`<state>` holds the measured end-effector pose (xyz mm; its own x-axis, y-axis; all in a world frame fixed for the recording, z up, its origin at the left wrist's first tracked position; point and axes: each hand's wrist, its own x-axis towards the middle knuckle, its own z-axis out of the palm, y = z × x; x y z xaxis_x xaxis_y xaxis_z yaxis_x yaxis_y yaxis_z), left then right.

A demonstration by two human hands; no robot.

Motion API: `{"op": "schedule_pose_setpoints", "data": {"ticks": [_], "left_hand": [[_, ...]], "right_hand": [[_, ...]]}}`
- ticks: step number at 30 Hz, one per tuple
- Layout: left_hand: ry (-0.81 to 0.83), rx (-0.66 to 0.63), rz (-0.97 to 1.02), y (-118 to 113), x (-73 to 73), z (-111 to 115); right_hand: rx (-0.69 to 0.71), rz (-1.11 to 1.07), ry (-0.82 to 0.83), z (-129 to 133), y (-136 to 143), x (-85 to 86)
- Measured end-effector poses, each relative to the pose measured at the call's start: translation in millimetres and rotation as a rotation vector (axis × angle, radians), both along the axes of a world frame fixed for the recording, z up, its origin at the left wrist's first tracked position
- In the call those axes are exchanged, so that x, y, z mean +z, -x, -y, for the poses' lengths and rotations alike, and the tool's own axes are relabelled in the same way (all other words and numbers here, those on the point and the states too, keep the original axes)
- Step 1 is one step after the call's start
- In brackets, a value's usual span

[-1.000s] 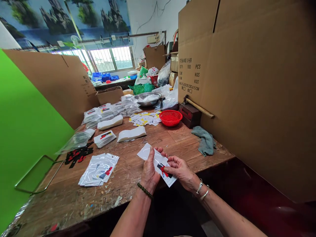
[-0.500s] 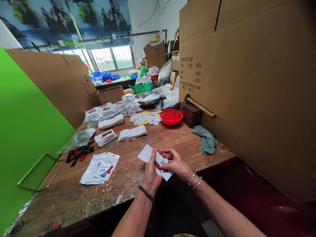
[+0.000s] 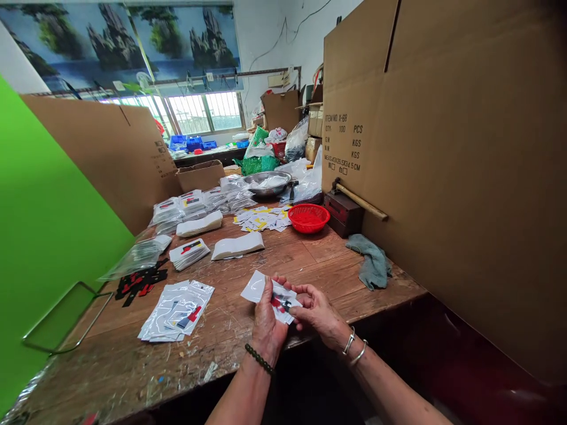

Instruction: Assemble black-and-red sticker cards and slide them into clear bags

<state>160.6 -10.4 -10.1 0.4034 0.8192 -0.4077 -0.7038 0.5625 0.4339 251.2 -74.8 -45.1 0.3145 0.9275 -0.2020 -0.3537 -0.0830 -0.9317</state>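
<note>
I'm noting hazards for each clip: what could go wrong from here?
1. The left hand holds the white packet near the front edge of the wooden table, so a slip might drop it off.
2. The pile of packets lies loosely overlapped; a brush of the left forearm could scatter it.
3. The hammer rests across a dark box, handle jutting out, so a bump may dislodge it.

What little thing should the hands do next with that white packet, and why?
Maybe the right hand should gently nudge the black-and-red piece toward the white packet's middle: its fingertips are right by that piece, and the left hand holds the packet.
</note>
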Motion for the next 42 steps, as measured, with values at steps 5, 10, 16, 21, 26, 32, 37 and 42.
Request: {"op": "schedule_pose_setpoints", "data": {"ticks": [5,10,16,21,26,32,37,42], "left_hand": [[0.022,0.009,-0.009,0,0.9,3],[-0.023,0.003,0.037,-2,3.9,4],[-0.034,0.040,-0.005,-4,2.9,7],[-0.057,0.044,-0.010,-5,2.9,9],[-0.085,0.006,0.037,-11,-0.3,14],[-0.077,-0.034,0.049,-12,-2.5,19],[-0.014,-0.018,0.012,-9,3.7,19],[-0.007,-0.038,0.061,-9,4.3,21]], "right_hand": [[-0.017,0.069,-0.010,-7,-5,4.7],[-0.132,0.085,-0.042,-12,-3,7.7],[-0.046,0.022,-0.060,-9,5,2.4],[0.025,-0.095,-0.011,-5,6,0.5],[-0.120,-0.150,0.001,-12,6,-4.9],[-0.204,-0.114,-0.054,-16,9,0.1],[-0.004,-0.031,-0.057,-7,-3,7.6],[-0.136,-0.117,-0.048,-9,-10,1.8]]}}
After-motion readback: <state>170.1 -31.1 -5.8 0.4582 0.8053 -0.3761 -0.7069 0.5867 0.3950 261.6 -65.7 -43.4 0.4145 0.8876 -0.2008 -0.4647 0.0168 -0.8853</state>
